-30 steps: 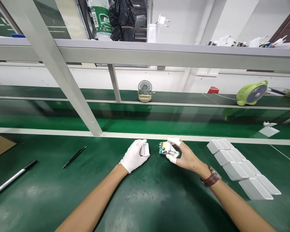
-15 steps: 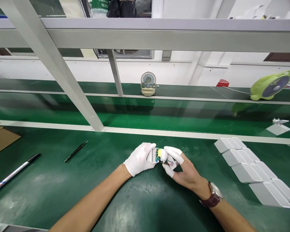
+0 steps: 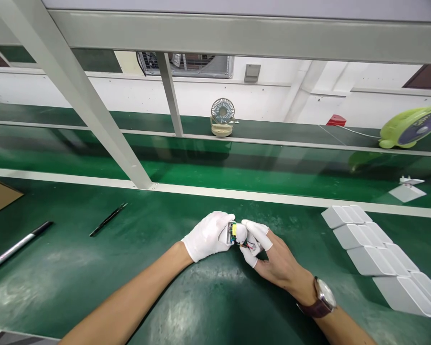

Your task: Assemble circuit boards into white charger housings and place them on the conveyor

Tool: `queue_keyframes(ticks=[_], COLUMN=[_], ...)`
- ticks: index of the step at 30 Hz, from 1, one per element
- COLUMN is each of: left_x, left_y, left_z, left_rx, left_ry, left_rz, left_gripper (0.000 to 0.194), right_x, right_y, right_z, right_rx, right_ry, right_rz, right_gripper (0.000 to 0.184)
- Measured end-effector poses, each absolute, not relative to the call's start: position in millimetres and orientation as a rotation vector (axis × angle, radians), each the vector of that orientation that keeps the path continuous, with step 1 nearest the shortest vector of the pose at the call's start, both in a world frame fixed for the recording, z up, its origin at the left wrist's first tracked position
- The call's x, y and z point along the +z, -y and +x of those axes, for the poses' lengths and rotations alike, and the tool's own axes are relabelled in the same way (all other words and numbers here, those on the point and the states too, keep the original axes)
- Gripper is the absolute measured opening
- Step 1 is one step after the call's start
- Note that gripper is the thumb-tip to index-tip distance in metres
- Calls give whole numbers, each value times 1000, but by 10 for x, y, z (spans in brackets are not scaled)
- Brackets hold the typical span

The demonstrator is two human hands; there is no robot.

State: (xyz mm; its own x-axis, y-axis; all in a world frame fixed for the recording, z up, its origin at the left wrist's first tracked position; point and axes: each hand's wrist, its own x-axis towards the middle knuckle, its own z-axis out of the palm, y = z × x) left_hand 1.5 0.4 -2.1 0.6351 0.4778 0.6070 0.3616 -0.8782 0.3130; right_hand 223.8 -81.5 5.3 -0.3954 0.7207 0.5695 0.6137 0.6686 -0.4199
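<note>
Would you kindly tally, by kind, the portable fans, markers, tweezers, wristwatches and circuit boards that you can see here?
Portable fans: 2
Marker: 1
Pair of tweezers: 1
Wristwatch: 1
Circuit board: 1
Total: 6

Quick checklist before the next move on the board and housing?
1. Left hand gripping white housing: ok.
2. Right hand holding white end piece: ok.
3. Circuit board at housing mouth: ok; exact alignment cannot tell.
4. Board fully inside: not ok, components exposed.
5. Wires free of pinching: cannot tell, partly hidden by fingers.
6. Pen and black tool clear of hands: ok.
</note>
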Motion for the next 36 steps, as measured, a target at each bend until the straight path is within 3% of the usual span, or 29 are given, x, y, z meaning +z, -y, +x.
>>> queue_keyframes(ticks=[14, 20, 23, 27, 36], left_x=[259, 356, 277, 152, 183], left_y=[32, 25, 13, -5, 56], left_z=[115, 154, 140, 119, 140], left_rx=[775, 653, 705, 789, 722], left_ry=[-738, -747, -766, -746, -669], left_rz=[2488, 2487, 2506, 2517, 2478], left_gripper=[9, 14, 10, 19, 13], right_x=[28, 57, 48, 29, 54], right_y=[816, 822, 829, 825, 821], right_z=[2214, 2209, 2215, 2220, 2149], right_rx=[191, 177, 181, 202, 227], right_ry=[2139, 2123, 2133, 2137, 2118], right_rz=[-1038, -1026, -1028, -1034, -1017], right_gripper=[76, 78, 79, 77, 75])
